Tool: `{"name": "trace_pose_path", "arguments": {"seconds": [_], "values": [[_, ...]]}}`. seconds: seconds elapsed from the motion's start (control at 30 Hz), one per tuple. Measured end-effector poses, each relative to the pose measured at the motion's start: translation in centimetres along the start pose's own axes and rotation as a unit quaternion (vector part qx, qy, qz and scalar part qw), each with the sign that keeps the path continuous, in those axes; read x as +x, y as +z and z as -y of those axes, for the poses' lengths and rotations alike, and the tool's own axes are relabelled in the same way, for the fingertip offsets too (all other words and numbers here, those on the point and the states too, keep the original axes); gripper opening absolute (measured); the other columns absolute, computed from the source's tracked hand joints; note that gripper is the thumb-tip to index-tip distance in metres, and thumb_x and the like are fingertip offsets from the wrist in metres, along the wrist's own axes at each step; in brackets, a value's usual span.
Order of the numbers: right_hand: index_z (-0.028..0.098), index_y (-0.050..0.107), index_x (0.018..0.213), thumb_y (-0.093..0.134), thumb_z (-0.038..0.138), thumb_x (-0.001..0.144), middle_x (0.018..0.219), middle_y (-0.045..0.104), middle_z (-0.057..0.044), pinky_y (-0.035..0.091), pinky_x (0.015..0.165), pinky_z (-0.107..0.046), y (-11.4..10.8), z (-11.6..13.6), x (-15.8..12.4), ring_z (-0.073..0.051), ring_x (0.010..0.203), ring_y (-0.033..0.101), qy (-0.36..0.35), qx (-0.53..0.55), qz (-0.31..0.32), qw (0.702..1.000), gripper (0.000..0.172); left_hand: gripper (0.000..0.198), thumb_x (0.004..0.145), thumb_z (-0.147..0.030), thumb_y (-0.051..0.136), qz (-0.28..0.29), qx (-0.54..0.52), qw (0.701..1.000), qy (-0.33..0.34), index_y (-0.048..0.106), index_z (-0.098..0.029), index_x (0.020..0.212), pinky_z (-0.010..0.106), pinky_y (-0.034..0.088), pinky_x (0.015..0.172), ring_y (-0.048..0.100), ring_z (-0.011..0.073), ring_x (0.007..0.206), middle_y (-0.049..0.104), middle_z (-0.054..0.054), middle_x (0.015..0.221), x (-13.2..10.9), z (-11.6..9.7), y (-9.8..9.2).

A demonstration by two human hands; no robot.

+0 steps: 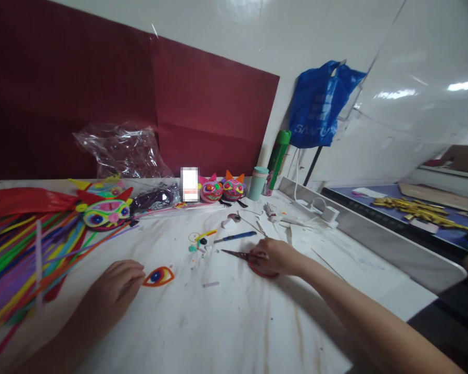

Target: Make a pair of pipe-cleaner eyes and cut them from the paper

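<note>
An eye-shaped piece [159, 277] with an orange rim, yellow and red bands and a blue centre lies flat on the white table [203, 332]. My left hand [119, 285] is at its left, the curled fingers close to the piece's left tip; whether they touch it is hard to tell. Farther right, my right hand [271, 257] is closed on the handles of the scissors [237, 254], whose dark blades point left just above the tabletop. Beyond the blades lies a blue craft knife [234, 237], beside small coloured scraps [193, 249].
Colourful strips [19, 259] cover the left side, beside a decorated mask [107, 212]. Two small painted heads [211, 190], a mint cup [258, 183] and a green spray can [277, 162] stand at the back. A power strip [329, 215] and cords lie at the right.
</note>
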State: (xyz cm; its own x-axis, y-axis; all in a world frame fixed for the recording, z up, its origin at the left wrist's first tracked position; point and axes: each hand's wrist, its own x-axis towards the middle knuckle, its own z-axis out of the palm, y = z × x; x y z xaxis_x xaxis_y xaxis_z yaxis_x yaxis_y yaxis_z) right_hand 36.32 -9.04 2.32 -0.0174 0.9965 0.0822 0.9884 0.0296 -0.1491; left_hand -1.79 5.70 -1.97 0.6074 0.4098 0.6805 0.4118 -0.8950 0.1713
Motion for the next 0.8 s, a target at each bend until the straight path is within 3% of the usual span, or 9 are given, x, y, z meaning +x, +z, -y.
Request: {"name": "trace_pose_path", "arguments": {"seconds": [0.17, 0.27, 0.33, 0.43, 0.57, 0.7, 0.8], "values": [[0.016, 0.066, 0.104, 0.052, 0.011, 0.081, 0.103, 0.063, -0.01, 0.041, 0.084, -0.028, 0.9, -0.4, 4.5, -0.021, 0.099, 0.056, -0.013, 0.014, -0.048, 0.999, 0.027, 0.018, 0.084, -0.034, 0.051, -0.007, 0.006, 1.0, -0.013, 0.064, -0.024, 0.076, 0.027, 0.052, 0.077, 0.065, 0.0184, 0.083, 0.069, 0.003, 0.083, 0.0, 0.0, 0.0], [0.014, 0.067, 0.095, 0.057, 0.007, 0.076, 0.101, 0.063, -0.012, 0.039, 0.088, -0.03, 2.2, -0.3, 6.9, -0.023, 0.102, 0.054, -0.029, 0.034, -0.045, 0.998, 0.022, 0.019, 0.083, -0.033, 0.05, -0.01, 0.007, 1.0, -0.003, 0.064, -0.025, 0.074, 0.026, 0.053, 0.074, 0.066, 0.0177, 0.081, 0.07, 0.002, 0.081, 0.2, -0.2, -0.2], [0.013, 0.066, 0.084, 0.059, 0.004, 0.072, 0.095, 0.063, -0.012, 0.039, 0.085, -0.03, 2.4, -0.5, 7.6, -0.022, 0.096, 0.055, -0.028, 0.056, -0.044, 0.997, 0.016, 0.02, 0.084, -0.034, 0.05, -0.019, 0.007, 1.0, -0.009, 0.064, -0.024, 0.074, 0.026, 0.053, 0.073, 0.066, 0.0178, 0.079, 0.07, 0.002, 0.08, 0.3, -0.4, -0.4], [0.013, 0.061, 0.09, 0.058, 0.004, 0.071, 0.084, 0.064, -0.008, 0.042, 0.071, -0.027, 1.6, -0.9, 7.5, -0.018, 0.077, 0.058, -0.017, 0.108, -0.051, 0.993, 0.021, 0.021, 0.084, -0.036, 0.049, -0.018, 0.003, 1.0, -0.024, 0.064, -0.024, 0.074, 0.026, 0.054, 0.074, 0.066, 0.0181, 0.081, 0.07, 0.003, 0.081, 0.3, -0.4, -0.6], [0.016, 0.056, 0.094, 0.046, 0.02, 0.087, 0.073, 0.062, -0.001, 0.041, 0.06, -0.022, 0.4, -0.7, 7.2, -0.012, 0.061, 0.053, -0.02, 0.196, -0.076, 0.978, 0.012, 0.021, 0.085, -0.036, 0.05, -0.014, -0.007, 1.0, -0.024, 0.064, -0.024, 0.075, 0.026, 0.054, 0.074, 0.065, 0.018, 0.084, 0.069, 0.003, 0.084, 0.0, -0.2, -0.3], [0.017, 0.054, 0.076, 0.033, 0.036, 0.094, 0.059, 0.052, 0.002, 0.04, 0.055, -0.022, 0.7, 0.3, 7.5, -0.011, 0.055, 0.049, -0.006, 0.257, -0.109, 0.96, 0.034, 0.021, 0.085, -0.036, 0.05, -0.02, -0.005, 1.0, -0.013, 0.064, -0.024, 0.076, 0.026, 0.054, 0.074, 0.066, 0.0178, 0.082, 0.069, 0.002, 0.082, 0.0, -0.3, -0.2], [0.015, 0.056, 0.08, 0.033, 0.031, 0.091, 0.064, 0.055, 0.0, 0.04, 0.051, -0.021, 1.0, 0.9, 7.2, -0.01, 0.053, 0.049, -0.007, 0.29, -0.102, 0.951, 0.03, 0.022, 0.085, -0.037, 0.05, -0.028, 0.0, 1.0, -0.013, 0.065, -0.024, 0.077, 0.025, 0.054, 0.074, 0.066, 0.0177, 0.081, 0.07, 0.002, 0.083, 0.0, -0.4, -0.4]]}}
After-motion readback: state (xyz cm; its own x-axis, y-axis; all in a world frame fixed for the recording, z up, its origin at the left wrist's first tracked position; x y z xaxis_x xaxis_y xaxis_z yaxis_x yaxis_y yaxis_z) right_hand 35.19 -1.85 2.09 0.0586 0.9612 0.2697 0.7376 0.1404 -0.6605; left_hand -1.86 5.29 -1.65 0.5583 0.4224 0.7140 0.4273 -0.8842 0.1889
